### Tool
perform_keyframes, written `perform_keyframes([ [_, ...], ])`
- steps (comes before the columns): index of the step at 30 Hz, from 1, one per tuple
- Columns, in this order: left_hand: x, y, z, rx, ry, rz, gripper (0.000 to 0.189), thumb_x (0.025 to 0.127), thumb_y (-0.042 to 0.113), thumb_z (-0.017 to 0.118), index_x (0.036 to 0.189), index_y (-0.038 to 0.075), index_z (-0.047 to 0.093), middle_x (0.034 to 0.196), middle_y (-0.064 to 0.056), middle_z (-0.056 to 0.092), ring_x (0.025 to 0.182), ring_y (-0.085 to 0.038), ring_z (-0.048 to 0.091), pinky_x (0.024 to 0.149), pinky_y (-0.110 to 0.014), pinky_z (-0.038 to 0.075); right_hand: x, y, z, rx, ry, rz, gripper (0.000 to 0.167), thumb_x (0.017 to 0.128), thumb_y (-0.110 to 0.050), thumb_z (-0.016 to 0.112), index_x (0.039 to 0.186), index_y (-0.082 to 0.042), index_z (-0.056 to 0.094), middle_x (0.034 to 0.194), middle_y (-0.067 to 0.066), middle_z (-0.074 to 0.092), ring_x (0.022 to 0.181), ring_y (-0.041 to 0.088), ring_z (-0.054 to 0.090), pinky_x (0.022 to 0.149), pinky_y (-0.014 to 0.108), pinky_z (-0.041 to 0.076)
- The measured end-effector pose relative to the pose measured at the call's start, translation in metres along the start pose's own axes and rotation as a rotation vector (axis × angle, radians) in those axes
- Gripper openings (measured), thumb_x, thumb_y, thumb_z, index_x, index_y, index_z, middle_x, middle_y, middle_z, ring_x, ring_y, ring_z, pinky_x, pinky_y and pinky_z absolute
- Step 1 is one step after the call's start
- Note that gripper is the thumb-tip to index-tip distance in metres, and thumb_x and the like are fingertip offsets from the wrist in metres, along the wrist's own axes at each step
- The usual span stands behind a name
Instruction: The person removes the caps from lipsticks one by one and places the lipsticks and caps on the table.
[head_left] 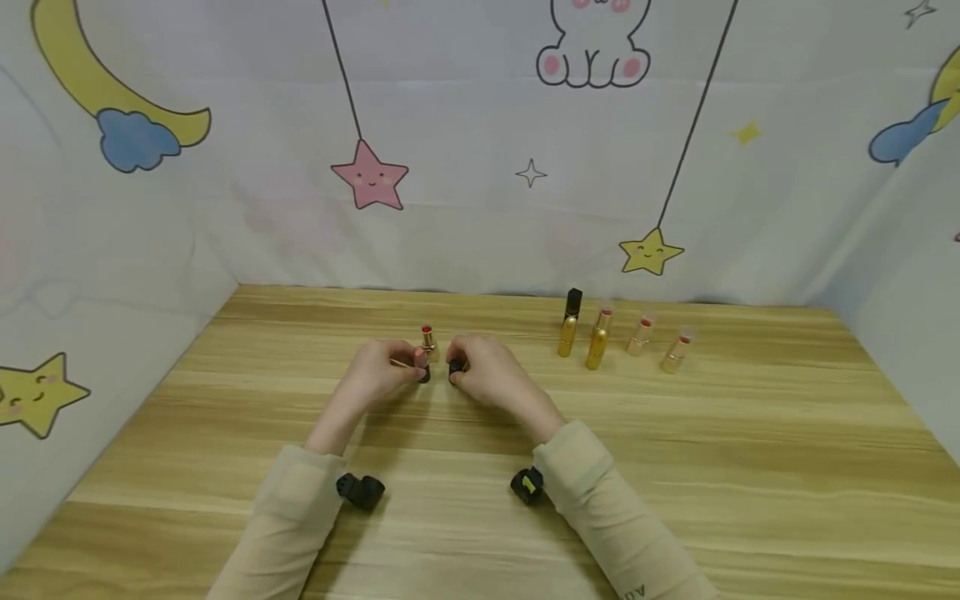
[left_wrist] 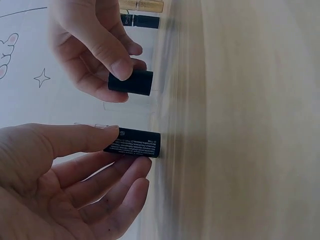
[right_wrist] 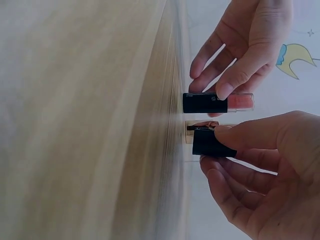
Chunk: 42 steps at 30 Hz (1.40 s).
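Observation:
In the head view my left hand (head_left: 384, 367) pinches a black lipstick (left_wrist: 137, 142) between thumb and fingers. The lipstick stands upright close to the tabletop, and the right wrist view shows its coral end inside a clear cover. Just to the right, my right hand (head_left: 491, 372) pinches a short black cylinder, which looks like a lipstick cap (left_wrist: 140, 83). A small gap separates the two black pieces. Between and behind the hands stands a gold lipstick (head_left: 428, 339) with a red tip, partly hidden by the left hand's fingers.
On the back right of the wooden table (head_left: 450, 533) stand two gold tubes (head_left: 597, 350), a black tube (head_left: 573, 303) and several red lipsticks (head_left: 675, 356) with clear covers. A printed white cloth (head_left: 465, 242) rises behind and at both sides.

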<state>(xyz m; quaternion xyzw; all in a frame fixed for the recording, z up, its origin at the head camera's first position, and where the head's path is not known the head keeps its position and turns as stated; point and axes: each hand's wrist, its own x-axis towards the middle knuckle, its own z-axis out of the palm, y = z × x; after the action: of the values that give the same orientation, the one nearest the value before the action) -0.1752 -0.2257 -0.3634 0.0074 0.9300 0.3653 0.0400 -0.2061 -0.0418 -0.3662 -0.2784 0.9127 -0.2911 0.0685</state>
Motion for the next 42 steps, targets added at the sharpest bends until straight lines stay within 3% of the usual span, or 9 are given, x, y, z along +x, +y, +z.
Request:
perform_keyframes([
  [9, -0.0003, -0.0009, 0.0003, 0.003, -0.001, 0.002, 0.022, 0.089, 0.015, 0.067, 0.107, 0.003, 0.070, 0.108, -0.017, 0.071, 0.103, -0.035, 0.065, 0.090, -0.048, 0.050, 0.0009, -0.0030, 0.0000, -0.057, -0.001, -0.024, 0.011, 0.086, -0.010, 0.070, 0.096, -0.008, 0.067, 0.091, 0.003, 0.065, 0.081, 0.017, 0.056, 0.075, 0.032, 0.047],
  [42, -0.0014, 0.0005, -0.0017, -0.004, -0.008, -0.036, 0.020, 0.088, 0.016, 0.068, 0.105, 0.005, 0.071, 0.108, -0.014, 0.071, 0.104, -0.031, 0.064, 0.088, -0.044, 0.050, 0.0001, -0.0038, 0.0016, -0.077, -0.023, -0.027, 0.009, 0.084, -0.008, 0.071, 0.091, -0.008, 0.066, 0.092, 0.006, 0.066, 0.081, 0.018, 0.057, 0.073, 0.033, 0.048],
])
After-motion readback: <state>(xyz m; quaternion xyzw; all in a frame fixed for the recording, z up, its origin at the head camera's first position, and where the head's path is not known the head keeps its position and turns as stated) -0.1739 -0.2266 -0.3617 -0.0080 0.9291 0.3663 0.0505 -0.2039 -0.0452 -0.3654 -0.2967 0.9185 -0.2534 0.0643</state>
